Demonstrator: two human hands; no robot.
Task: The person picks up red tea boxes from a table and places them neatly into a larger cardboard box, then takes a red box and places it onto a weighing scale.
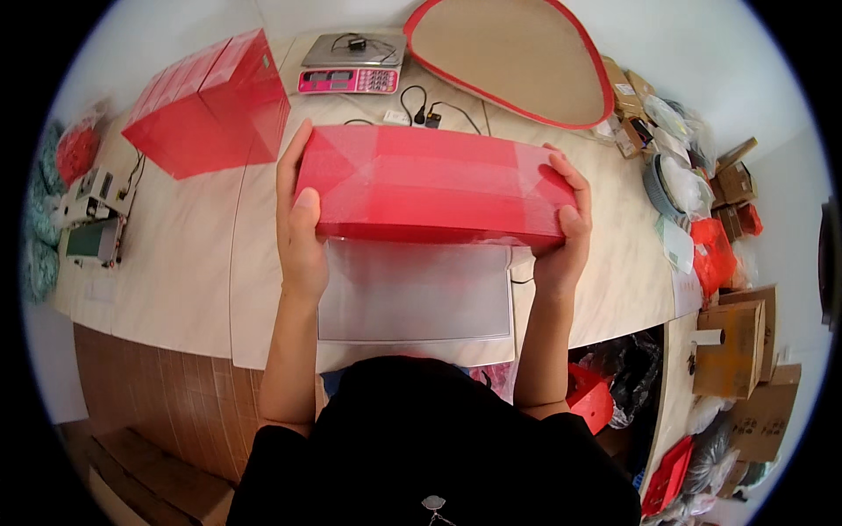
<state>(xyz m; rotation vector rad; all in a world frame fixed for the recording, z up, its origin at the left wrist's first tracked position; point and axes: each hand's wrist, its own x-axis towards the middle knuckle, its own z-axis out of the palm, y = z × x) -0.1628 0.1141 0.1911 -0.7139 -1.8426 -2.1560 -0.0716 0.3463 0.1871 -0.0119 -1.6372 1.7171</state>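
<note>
Between my two hands is a long red box (438,184) wrapped in clear film, its seams and folds showing at both ends. My left hand (301,219) grips the left end, thumb on the near face and fingers round the back. On the right end my right hand (568,210) does the same, fingers curled over the edge. Beneath and nearer to me, a grey translucent mat (412,302) lies on the table, its far part hidden by the box. Whether the box touches the mat I cannot tell.
Several red wrapped boxes (210,105) stand together at the far left. A pink-fronted scale (351,81) sits at the back, beside a large red-rimmed mesh screen (509,57). Small devices (92,219) are on the left. Cardboard boxes (728,351) and bags crowd the right side.
</note>
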